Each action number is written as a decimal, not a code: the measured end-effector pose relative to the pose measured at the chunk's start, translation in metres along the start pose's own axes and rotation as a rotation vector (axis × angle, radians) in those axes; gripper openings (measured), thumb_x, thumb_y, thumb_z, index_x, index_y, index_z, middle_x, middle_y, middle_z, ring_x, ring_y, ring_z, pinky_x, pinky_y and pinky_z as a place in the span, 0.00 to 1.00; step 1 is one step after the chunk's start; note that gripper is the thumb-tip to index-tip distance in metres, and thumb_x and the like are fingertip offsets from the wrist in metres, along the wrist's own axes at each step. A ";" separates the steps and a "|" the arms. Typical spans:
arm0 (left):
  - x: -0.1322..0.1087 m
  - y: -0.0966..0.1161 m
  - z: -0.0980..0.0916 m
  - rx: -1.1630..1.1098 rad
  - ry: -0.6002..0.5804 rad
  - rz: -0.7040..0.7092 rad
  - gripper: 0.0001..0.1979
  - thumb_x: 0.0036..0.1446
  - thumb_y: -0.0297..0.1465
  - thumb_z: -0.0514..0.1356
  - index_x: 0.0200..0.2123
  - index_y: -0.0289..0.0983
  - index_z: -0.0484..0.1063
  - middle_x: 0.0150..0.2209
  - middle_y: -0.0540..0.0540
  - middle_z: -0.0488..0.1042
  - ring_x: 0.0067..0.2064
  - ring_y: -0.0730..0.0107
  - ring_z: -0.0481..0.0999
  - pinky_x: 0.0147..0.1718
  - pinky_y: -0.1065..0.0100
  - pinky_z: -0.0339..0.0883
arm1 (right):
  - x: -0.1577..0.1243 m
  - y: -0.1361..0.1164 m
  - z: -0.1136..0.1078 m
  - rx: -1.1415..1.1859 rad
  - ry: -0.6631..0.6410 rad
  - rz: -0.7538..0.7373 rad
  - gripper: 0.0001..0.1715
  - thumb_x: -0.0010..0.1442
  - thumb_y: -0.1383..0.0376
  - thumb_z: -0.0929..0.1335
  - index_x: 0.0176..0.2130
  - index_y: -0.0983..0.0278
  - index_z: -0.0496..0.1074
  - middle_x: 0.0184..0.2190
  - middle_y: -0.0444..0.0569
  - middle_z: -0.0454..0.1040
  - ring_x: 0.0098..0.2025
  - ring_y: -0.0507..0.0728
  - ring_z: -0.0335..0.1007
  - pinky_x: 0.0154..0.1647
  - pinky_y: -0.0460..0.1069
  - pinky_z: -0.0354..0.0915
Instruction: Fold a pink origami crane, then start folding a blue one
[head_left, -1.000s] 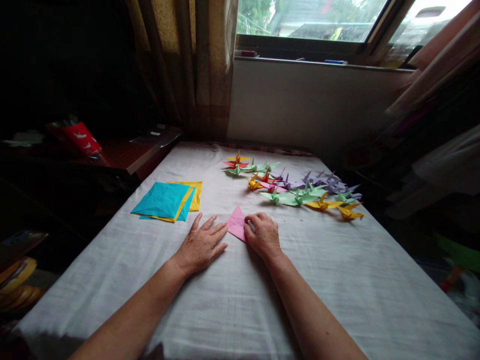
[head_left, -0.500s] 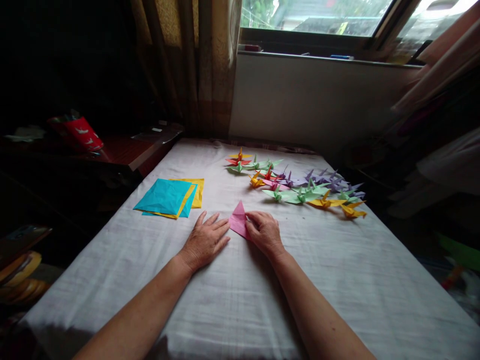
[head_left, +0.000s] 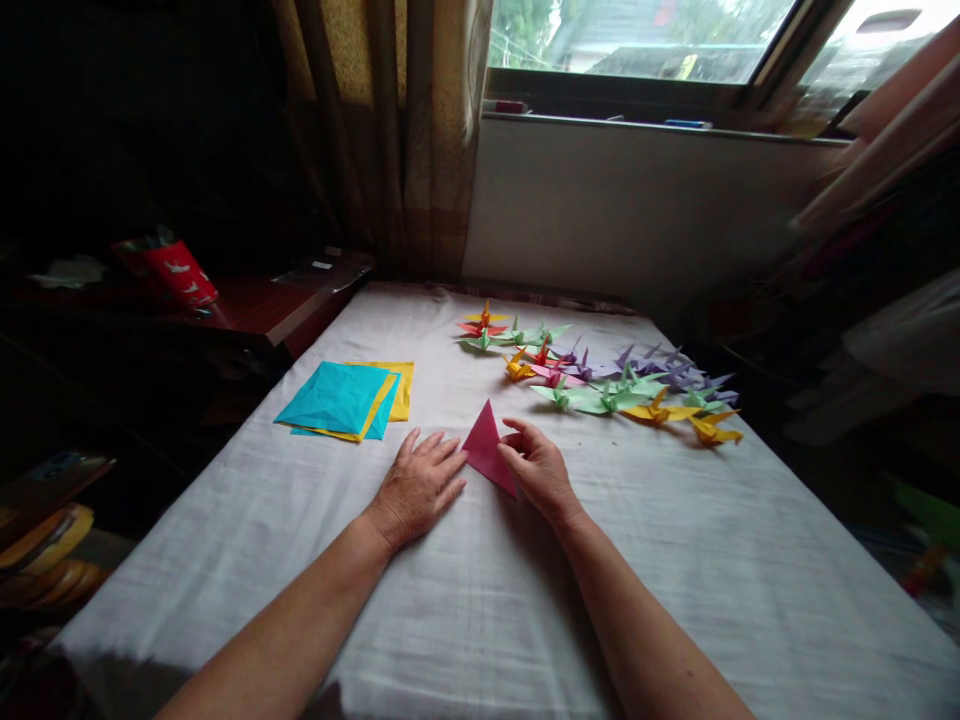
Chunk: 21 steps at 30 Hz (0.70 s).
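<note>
While the pink paper (head_left: 487,455) sits tilted up between both hands, its long axis runs from the far tip back toward the right hand (head_left: 541,472), the nearer one, whose thumb and fingers pinch its right edge. The left hand (head_left: 420,485) lies flat on the cloth (head_left: 480,620), fingers loosely spread, tips just left of the paper. Cranes (head_left: 600,385) lie beyond the fingers.

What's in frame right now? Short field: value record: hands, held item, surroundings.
left hand: flat, palm down on the white cloth, fingertips next to the pink folded paper; contact unclear
right hand: pinching the pink folded paper at its right edge
pink folded paper: triangle, point away from the person, between the hands
paper stack: teal and yellow sheets, left of the hands
origami cranes: many colours, clustered beyond the right hand
</note>
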<state>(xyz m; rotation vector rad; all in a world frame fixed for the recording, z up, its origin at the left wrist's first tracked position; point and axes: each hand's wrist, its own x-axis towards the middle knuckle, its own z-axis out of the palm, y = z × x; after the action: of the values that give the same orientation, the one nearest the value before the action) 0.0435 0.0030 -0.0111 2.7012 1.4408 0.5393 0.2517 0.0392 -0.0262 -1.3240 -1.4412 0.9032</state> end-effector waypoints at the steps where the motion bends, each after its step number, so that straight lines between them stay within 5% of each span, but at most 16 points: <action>1: 0.000 0.000 0.000 -0.012 0.015 -0.001 0.17 0.64 0.33 0.57 0.56 0.39 0.72 0.59 0.40 0.72 0.63 0.48 0.66 0.64 0.40 0.50 | 0.000 -0.001 0.000 0.033 0.006 0.000 0.26 0.51 0.59 0.69 0.49 0.63 0.73 0.30 0.46 0.79 0.30 0.55 0.74 0.31 0.48 0.68; 5: 0.002 -0.003 0.001 -0.159 0.148 -0.051 0.17 0.62 0.30 0.58 0.54 0.39 0.72 0.57 0.40 0.74 0.60 0.52 0.70 0.63 0.42 0.54 | -0.002 -0.006 0.004 0.160 0.014 0.014 0.27 0.50 0.58 0.71 0.49 0.62 0.72 0.29 0.45 0.78 0.30 0.54 0.73 0.31 0.48 0.68; 9: 0.007 -0.004 0.002 -0.416 0.293 -0.221 0.16 0.59 0.33 0.61 0.51 0.40 0.73 0.49 0.42 0.79 0.50 0.57 0.78 0.53 0.53 0.68 | -0.005 -0.015 0.009 0.351 -0.036 0.097 0.27 0.46 0.58 0.73 0.47 0.62 0.72 0.28 0.43 0.77 0.29 0.54 0.73 0.31 0.48 0.68; 14: 0.012 -0.001 0.005 -0.937 0.262 -0.481 0.17 0.55 0.36 0.62 0.48 0.39 0.71 0.37 0.47 0.80 0.39 0.65 0.80 0.38 0.66 0.74 | -0.009 -0.026 0.012 0.474 -0.112 0.156 0.26 0.43 0.58 0.76 0.43 0.62 0.75 0.27 0.43 0.77 0.29 0.53 0.73 0.33 0.48 0.69; 21: 0.015 0.000 -0.005 -1.302 0.156 -0.547 0.27 0.49 0.42 0.66 0.50 0.36 0.66 0.34 0.46 0.80 0.38 0.64 0.81 0.38 0.65 0.73 | -0.011 -0.035 0.002 0.286 -0.281 0.150 0.18 0.50 0.51 0.72 0.30 0.63 0.80 0.28 0.46 0.80 0.30 0.54 0.73 0.35 0.48 0.68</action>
<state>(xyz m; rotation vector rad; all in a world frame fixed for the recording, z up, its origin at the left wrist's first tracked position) 0.0494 0.0145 -0.0023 1.2347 1.1093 1.1076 0.2396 0.0238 0.0052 -1.1330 -1.3694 1.3847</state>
